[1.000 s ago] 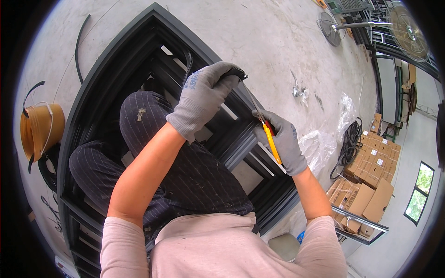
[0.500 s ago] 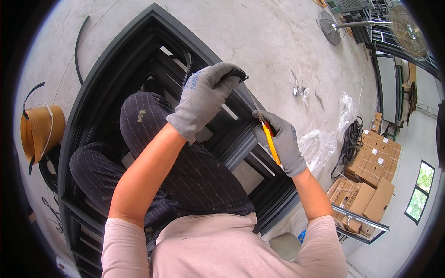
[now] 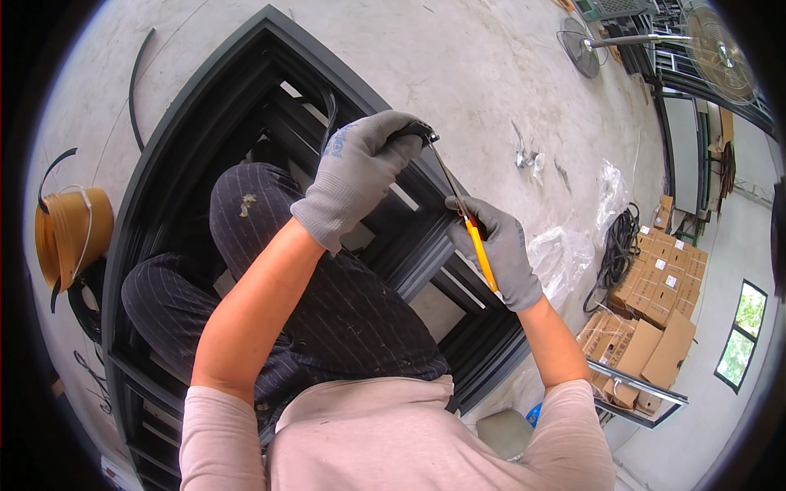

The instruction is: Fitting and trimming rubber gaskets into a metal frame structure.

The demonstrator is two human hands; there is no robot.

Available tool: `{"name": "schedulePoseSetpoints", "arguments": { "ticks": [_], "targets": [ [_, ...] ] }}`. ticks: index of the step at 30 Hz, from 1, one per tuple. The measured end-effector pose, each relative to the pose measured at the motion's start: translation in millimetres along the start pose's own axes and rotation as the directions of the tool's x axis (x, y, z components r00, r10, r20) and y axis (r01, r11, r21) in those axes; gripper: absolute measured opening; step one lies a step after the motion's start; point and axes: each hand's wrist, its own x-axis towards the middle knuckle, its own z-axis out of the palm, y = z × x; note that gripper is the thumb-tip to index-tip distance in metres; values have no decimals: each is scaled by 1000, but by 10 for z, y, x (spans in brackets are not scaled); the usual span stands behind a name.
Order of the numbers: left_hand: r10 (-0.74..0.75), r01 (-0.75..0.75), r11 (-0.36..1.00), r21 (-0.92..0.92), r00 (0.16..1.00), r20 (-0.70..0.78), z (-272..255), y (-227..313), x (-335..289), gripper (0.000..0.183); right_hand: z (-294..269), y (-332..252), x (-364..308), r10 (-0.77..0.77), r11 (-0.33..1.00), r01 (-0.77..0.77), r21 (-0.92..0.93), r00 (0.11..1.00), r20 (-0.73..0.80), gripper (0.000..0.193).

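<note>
Both my hands wear grey work gloves. My left hand [image 3: 360,168] is closed round a black rubber strip [image 3: 331,114], its cut end [image 3: 426,133] poking out past the thumb and fingers. From that hand the strip loops back over the dark metal frame [image 3: 196,90]. In my right hand [image 3: 499,250] I grip yellow-handled scissors [image 3: 481,255], the long thin blades pointing up to the left. The blade tips meet the strip's end beside my left fingers; whether they touch or bite into it I cannot tell. My legs are folded inside the frame.
Left of the frame stand a tan bucket [image 3: 98,221] and a loose black strip [image 3: 136,90]. Clear plastic wrap [image 3: 565,254], a black cable coil [image 3: 616,258] and cardboard boxes [image 3: 659,266] lie to the right. A standing fan [image 3: 712,49] is at the far right.
The scissors' blades have tilted slightly at the strip's end, and the strip's tip has turned a little. Both hands stay almost in the same place.
</note>
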Motion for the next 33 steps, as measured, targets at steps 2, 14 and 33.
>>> {"name": "schedulePoseSetpoints", "arguments": {
  "ticks": [2,14,33],
  "targets": [
    [-45,46,998,-49,998,31,-20,0,13,22,16,2,6,16,998,-17,61,1000,14,25],
    [-214,292,925,-245,930,299,-130,45,96,22,97,179,86,-72,908,162,386,969,-238,19],
    [-241,315,942,-118,877,417,-131,142,56,19,-500,324,541,-358,934,302,-193,822,-443,33]
  ]
}}
